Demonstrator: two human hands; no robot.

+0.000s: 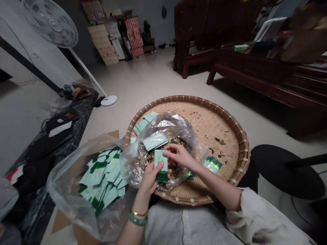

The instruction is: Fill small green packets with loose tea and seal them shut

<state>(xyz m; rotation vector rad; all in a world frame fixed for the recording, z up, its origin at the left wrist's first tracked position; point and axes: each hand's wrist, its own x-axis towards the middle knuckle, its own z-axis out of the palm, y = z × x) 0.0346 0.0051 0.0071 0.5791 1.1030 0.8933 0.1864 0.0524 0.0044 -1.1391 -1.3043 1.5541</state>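
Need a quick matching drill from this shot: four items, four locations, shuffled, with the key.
Items:
1. green bangle
2. pale green sachet
3. loose dried leaves
4. standing fan

Locations:
A. inside the clear plastic bag
B. on the wrist of the left hand
C. on the floor
D. held in the left hand

Pairs: 1-B, 2-D, 3-A, 4-C

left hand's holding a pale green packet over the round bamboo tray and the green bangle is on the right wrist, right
Not quite: the green bangle is on the left wrist, not the right, as the head view shows. The rest stands: the left hand is holding a pale green packet over the round bamboo tray.
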